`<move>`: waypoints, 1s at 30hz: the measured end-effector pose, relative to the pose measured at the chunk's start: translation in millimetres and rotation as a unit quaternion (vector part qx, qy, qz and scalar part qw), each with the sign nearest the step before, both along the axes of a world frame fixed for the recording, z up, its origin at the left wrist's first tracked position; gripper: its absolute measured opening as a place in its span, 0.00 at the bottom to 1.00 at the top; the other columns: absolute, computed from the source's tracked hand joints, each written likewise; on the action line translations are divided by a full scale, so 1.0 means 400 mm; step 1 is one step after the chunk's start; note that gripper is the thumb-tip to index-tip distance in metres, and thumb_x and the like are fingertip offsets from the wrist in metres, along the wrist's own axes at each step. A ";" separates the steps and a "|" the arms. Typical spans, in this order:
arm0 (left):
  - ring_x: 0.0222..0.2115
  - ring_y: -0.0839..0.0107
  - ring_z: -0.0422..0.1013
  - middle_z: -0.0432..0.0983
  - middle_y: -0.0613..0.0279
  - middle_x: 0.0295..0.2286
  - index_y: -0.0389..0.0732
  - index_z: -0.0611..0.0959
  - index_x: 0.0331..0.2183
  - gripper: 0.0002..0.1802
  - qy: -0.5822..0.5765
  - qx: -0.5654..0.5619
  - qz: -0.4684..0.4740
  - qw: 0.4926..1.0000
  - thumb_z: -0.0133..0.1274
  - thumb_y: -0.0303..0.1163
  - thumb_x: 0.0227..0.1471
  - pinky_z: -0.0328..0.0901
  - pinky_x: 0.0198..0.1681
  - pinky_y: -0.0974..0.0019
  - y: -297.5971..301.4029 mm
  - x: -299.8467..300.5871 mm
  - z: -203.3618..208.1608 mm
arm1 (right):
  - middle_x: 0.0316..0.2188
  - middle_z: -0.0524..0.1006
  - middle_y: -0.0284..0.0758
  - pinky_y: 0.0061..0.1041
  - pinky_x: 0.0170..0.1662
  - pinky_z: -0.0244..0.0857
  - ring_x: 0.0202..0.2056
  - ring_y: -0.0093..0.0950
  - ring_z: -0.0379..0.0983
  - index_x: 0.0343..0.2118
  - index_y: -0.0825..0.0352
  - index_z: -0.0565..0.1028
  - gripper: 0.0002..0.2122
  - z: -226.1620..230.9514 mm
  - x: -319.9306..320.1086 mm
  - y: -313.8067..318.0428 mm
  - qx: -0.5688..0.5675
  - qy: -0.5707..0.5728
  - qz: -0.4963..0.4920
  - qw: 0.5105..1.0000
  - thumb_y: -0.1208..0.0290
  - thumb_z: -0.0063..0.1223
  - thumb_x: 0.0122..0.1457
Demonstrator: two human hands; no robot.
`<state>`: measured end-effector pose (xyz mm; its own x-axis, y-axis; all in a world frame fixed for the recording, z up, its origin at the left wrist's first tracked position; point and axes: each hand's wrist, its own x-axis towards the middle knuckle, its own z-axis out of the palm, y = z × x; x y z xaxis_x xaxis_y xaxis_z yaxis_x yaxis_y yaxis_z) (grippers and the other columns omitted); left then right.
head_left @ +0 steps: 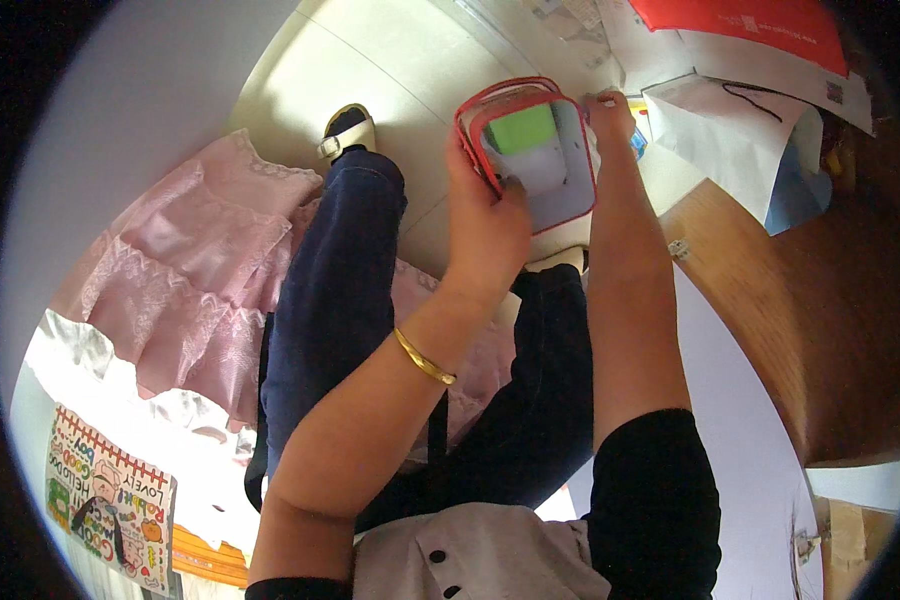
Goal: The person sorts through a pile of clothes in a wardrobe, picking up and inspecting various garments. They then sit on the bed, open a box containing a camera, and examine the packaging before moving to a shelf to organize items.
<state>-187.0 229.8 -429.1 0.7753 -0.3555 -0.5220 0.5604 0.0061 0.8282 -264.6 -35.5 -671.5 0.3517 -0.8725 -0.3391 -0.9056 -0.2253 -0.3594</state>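
Note:
My left hand [488,215] grips a small clear plastic case [570,195] with red edging, its thumb over the near side. Through the case a bright green piece [523,129] and something whitish show inside, slightly blurred. My right hand [610,115] is curled close to the case's right edge, fingers closed; what they pinch, if anything, is too small to make out. Below the case are my knees in dark blue jeans [340,240], with a sandal [348,130] on the floor ahead.
Pink lacy fabric [200,280] hangs over the seat at left, near a printed cartoon sheet [110,500]. White paper bags [730,140] and a red packet [750,25] stand at upper right. A wooden panel [750,290] and white door [730,400] are close by my right arm.

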 end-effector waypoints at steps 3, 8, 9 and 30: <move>0.51 0.63 0.61 0.64 0.51 0.47 0.36 0.58 0.53 0.33 0.056 0.003 0.021 0.998 0.40 0.11 0.42 0.53 0.55 0.65 0.014 0.010 -0.015 | 0.28 0.76 0.35 0.29 0.32 0.68 0.28 0.30 0.73 0.23 0.62 0.72 0.06 0.068 -0.010 0.076 0.085 -0.179 -0.121 0.973 0.72 0.59 0.44; 0.47 0.64 0.63 0.66 0.53 0.44 0.35 0.62 0.50 0.29 0.070 0.017 0.020 0.997 0.43 0.14 0.42 0.56 0.53 0.65 -0.006 -0.003 0.000 | 0.31 0.72 0.36 0.25 0.28 0.67 0.26 0.27 0.69 0.34 0.62 0.68 0.12 0.156 -0.118 0.088 0.186 -0.468 -0.284 0.816 0.83 0.51 0.46; 0.47 0.64 0.63 0.66 0.53 0.44 0.35 0.62 0.50 0.29 0.066 0.020 0.012 0.998 0.43 0.14 0.42 0.56 0.52 0.65 0.000 0.002 -0.002 | 0.31 0.71 0.36 0.25 0.27 0.66 0.26 0.27 0.68 0.37 0.62 0.67 0.14 0.196 -0.114 0.105 0.206 -0.509 -0.308 0.777 0.85 0.50 0.47; 0.43 0.65 0.65 0.68 0.54 0.41 0.36 0.66 0.48 0.25 0.185 -0.036 -0.118 0.975 0.47 0.27 0.45 0.61 0.47 0.63 0.000 0.005 0.055 | 0.25 0.70 0.28 0.17 0.19 0.55 0.19 0.18 0.63 0.33 0.61 0.68 0.02 0.495 -0.210 0.446 0.369 -0.392 -0.329 0.776 0.71 0.44 0.59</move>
